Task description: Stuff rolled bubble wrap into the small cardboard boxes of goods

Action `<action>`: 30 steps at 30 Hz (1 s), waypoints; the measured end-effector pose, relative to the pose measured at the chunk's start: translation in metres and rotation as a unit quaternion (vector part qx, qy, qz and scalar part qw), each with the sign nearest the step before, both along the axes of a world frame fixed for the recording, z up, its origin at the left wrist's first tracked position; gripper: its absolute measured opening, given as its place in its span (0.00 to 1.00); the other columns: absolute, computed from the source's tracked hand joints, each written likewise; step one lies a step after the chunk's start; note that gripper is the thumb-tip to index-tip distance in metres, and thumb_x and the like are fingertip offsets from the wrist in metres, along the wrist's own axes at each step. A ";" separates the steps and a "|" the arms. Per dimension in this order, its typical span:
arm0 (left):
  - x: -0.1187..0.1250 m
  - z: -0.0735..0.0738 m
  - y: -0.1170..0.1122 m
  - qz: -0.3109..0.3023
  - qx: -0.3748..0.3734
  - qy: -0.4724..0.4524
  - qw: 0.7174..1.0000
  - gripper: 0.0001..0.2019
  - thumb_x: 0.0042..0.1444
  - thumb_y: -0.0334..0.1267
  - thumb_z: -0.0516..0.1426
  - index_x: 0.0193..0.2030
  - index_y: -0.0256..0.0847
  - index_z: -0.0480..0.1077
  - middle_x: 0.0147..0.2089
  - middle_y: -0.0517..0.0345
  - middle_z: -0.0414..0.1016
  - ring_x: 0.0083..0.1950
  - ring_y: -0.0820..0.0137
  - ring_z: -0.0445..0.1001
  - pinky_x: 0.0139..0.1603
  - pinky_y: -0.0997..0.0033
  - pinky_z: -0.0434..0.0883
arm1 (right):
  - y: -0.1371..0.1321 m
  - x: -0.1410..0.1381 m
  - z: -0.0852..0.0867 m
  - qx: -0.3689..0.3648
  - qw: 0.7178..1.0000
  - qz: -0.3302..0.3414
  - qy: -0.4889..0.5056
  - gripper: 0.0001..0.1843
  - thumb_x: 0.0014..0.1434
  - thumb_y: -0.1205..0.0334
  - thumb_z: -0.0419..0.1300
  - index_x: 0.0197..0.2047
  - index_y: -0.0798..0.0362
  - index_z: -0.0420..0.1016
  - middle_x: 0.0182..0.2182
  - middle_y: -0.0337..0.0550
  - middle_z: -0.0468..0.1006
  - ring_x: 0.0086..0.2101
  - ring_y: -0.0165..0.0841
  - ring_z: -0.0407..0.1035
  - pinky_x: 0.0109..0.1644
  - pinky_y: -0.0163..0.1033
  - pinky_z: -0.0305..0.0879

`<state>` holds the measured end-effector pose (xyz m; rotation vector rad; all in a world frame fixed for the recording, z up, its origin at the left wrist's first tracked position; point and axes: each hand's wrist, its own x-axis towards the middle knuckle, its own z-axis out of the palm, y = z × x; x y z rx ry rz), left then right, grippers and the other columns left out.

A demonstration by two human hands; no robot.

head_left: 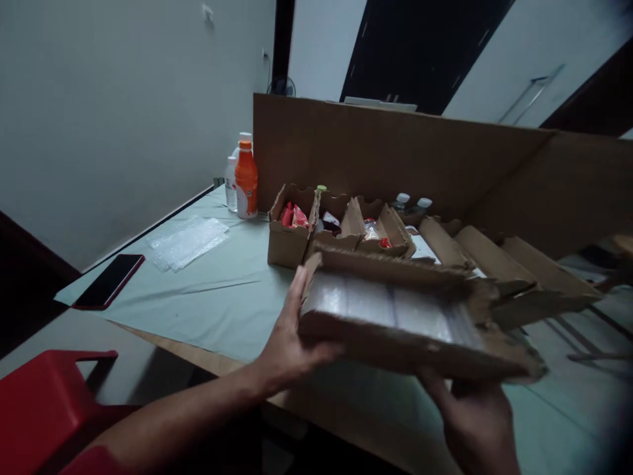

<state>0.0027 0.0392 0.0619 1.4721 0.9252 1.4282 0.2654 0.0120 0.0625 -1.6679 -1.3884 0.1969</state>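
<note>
Both my hands hold a long, open cardboard box [376, 336] above the front of the table. My left hand [291, 336] grips its left end, thumb along the near side and fingers up the end wall. My right hand [475, 415] supports it from below near the right end; some of those fingers are hidden under it. Inside lies a row of clear plastic-wrapped packs [390, 310], blurred, so their contents cannot be made out. The box tilts down a little to the right. Just behind it stands a row of similar cardboard boxes [287, 245] with small packets inside.
An orange bottle [246, 181] and a clear bottle [231, 185] stand at the back left. Clear plastic bags [190, 243] and a phone [109, 282] lie on the pale cloth [217, 303]. A tall cardboard panel [376, 152] closes the back. A red stool [44, 409] is at lower left.
</note>
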 end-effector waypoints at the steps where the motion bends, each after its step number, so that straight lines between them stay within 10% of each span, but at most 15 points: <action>1: -0.005 -0.010 -0.014 0.017 -0.014 -0.001 1.000 0.56 0.48 0.48 0.70 0.77 0.47 0.41 0.75 0.44 0.54 0.75 0.50 0.54 0.73 0.47 0.57 | -0.010 -0.001 -0.012 -0.009 1.000 0.010 -0.005 0.36 0.47 0.35 0.66 0.50 0.54 0.78 0.45 0.56 0.82 0.49 0.57 0.75 0.48 0.55 0.74; 5: -0.050 -0.034 -0.048 0.126 -0.071 0.020 0.989 0.53 0.48 0.50 0.70 0.75 0.41 0.47 0.68 0.42 0.67 0.71 0.49 0.63 0.71 0.49 0.61 | 0.000 -0.048 -0.033 -0.028 0.990 0.133 0.034 0.38 0.47 0.36 0.66 0.54 0.54 0.76 0.49 0.55 0.81 0.52 0.54 0.74 0.52 0.54 0.73; 14: -0.132 -0.029 -0.042 0.381 -0.077 0.062 0.919 0.49 0.53 0.50 0.66 0.75 0.46 0.44 0.64 0.46 0.70 0.65 0.55 0.71 0.68 0.52 0.66 | 0.128 -0.199 -0.021 -0.052 0.873 0.470 0.122 0.46 0.52 0.49 0.67 0.70 0.54 0.59 0.61 0.52 0.72 0.59 0.45 0.68 0.63 0.50 0.64; 23: -0.182 -0.085 -0.046 0.403 -0.079 0.105 0.906 0.58 0.48 0.46 0.68 0.76 0.59 0.33 0.79 0.46 0.41 0.77 0.50 0.49 0.73 0.43 0.55 | 0.168 -0.247 -0.059 -0.004 0.916 0.400 0.022 0.36 0.63 0.59 0.56 0.71 0.61 0.56 0.67 0.58 0.64 0.66 0.42 0.60 0.70 0.49 0.56; 30: -0.160 -0.083 -0.019 0.368 -0.136 0.111 0.913 0.67 0.40 0.45 0.72 0.76 0.54 0.28 0.73 0.41 0.56 0.70 0.48 0.64 0.69 0.39 0.61 | 0.142 -0.216 -0.124 -0.025 0.924 0.381 -0.032 0.33 0.56 0.67 0.55 0.66 0.57 0.67 0.62 0.57 0.72 0.61 0.46 0.67 0.65 0.56 0.63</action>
